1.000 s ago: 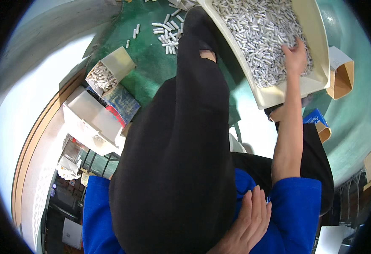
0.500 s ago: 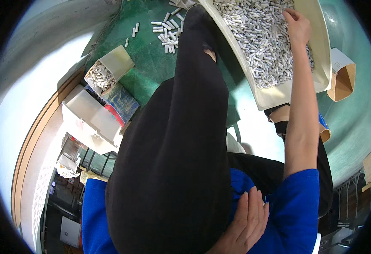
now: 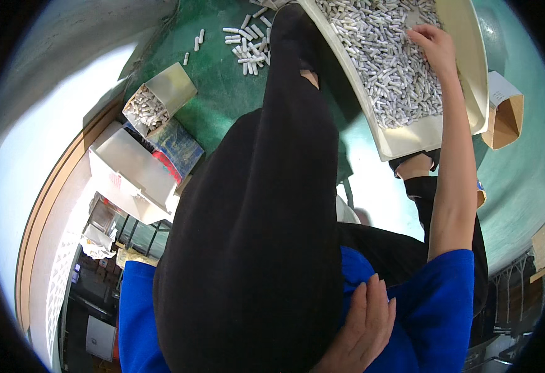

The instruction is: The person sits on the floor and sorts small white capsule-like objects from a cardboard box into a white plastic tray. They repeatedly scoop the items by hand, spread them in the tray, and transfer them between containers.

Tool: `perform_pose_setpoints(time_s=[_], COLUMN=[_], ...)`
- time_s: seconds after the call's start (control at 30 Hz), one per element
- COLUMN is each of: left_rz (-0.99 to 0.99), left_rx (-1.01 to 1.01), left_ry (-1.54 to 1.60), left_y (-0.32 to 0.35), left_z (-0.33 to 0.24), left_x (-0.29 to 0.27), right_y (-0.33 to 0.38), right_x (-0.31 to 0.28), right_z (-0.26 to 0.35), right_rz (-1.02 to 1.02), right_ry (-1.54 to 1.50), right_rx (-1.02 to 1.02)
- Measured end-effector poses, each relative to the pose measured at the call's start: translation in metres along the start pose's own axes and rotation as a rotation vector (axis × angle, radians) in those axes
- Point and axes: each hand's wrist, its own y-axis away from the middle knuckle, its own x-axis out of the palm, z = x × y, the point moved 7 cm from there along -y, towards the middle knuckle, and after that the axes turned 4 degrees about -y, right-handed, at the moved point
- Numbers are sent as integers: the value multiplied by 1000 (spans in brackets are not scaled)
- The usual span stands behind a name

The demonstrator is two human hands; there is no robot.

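A large cream tray (image 3: 409, 142) holds a thick layer of small white cylindrical pieces (image 3: 387, 74). My right hand (image 3: 435, 48) reaches over the tray's right half. Its thumb and fingertips are drawn together at the surface of the pieces. Whatever they may pinch is too small to make out. A bare patch of tray bottom shows just above the fingertips. Lower down, my left hand (image 3: 362, 326) rests flat on my blue shirt beside my thigh, with the fingers extended and nothing in them.
Loose white pieces (image 3: 247, 46) lie on the green floor (image 3: 216, 81) left of my raised leg. An open box (image 3: 148, 110) of similar pieces stands beside a whitish plastic bin (image 3: 132, 174). An open cardboard box (image 3: 503, 115) sits right of the tray.
My right hand has shifted slightly nearer and to the left over the pieces. My left hand stays in place on my shirt.
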Motion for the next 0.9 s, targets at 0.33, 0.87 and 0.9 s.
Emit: perform_pose_setpoints(time_s=[0.33,0.87,0.9], left_rz=[-2,-99,-88], left_rx=[-113,16,25], left_ry=[32,-16,-8], left_y=[-1,-4,-4], left_z=[-24,-5,-4], left_x=[25,3,1], right_y=[98,101,104], right_x=[-44,82,75], right_z=[-55,85,67], right_rz=[-391,-3,60], right_ry=[538,-101,-119], right_rx=[372,-260,-246])
